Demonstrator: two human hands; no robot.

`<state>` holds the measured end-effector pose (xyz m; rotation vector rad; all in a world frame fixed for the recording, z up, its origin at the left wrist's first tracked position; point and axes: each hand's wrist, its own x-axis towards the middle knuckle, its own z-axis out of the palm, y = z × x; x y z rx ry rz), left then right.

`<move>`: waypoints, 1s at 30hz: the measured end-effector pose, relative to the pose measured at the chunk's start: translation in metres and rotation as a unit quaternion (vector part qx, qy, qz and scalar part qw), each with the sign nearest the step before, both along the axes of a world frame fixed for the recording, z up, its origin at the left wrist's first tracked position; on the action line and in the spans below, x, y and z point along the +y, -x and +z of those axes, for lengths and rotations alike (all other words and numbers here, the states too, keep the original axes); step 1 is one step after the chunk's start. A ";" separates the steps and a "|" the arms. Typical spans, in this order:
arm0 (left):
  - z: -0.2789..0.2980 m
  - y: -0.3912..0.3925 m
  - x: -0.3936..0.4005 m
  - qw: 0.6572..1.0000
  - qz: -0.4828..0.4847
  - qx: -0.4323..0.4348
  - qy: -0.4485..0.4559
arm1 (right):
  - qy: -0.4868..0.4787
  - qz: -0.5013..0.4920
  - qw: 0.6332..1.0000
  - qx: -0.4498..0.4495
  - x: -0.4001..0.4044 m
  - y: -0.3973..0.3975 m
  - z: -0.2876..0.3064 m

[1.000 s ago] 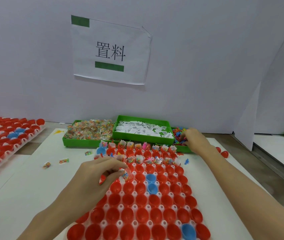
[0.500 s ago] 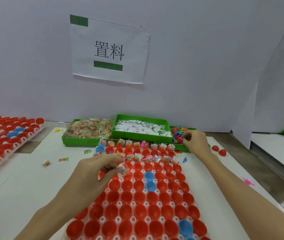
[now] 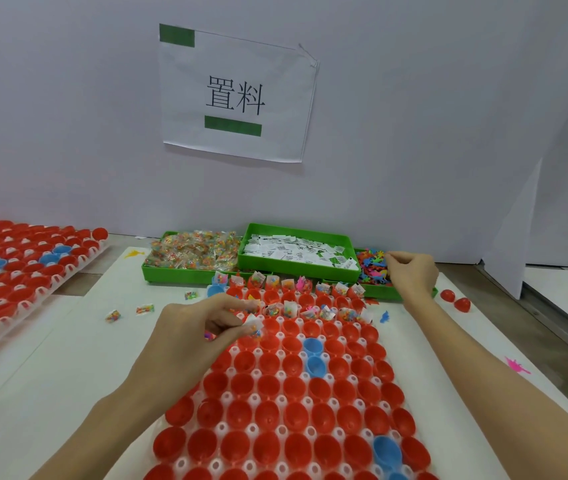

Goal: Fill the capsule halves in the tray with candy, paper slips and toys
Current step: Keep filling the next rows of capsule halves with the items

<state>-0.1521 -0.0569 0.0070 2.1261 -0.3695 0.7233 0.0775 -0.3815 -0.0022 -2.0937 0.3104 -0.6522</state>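
Observation:
A white tray [image 3: 222, 427] in front of me holds rows of red capsule halves [image 3: 296, 410] and a few blue ones [image 3: 312, 346]. The two far rows carry candy packets and paper slips. My left hand [image 3: 199, 327] hovers over the tray's left side and pinches a candy packet with a paper slip [image 3: 253, 325] in its fingertips. My right hand [image 3: 412, 275] is at the green bin of small coloured toys [image 3: 372, 268], fingers curled and pinching among them; what it holds is too small to tell.
Green bins of candy packets [image 3: 192, 254] and paper slips [image 3: 296, 251] stand at the back. A second tray of red halves [image 3: 9, 271] lies left. Loose candy packets [image 3: 144, 309], two red halves [image 3: 455, 299] and a pink toy [image 3: 517, 366] lie on the table.
My right hand has lifted a little from deep in the toy bin, fingers now pinched. My left hand stays over the tray with the packet and slip. My head has dipped slightly.

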 end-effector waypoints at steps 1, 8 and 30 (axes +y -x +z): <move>-0.001 -0.001 0.001 1.000 0.006 0.000 -0.004 | -0.028 -0.009 1.000 -0.001 0.002 0.000 0.001; -0.003 -0.004 0.002 1.000 0.015 0.008 -0.015 | -0.078 0.013 0.995 -0.066 0.020 0.025 0.011; -0.003 -0.002 -0.006 0.996 -0.064 -0.061 -0.027 | -0.007 0.488 0.873 -0.014 0.112 0.185 0.031</move>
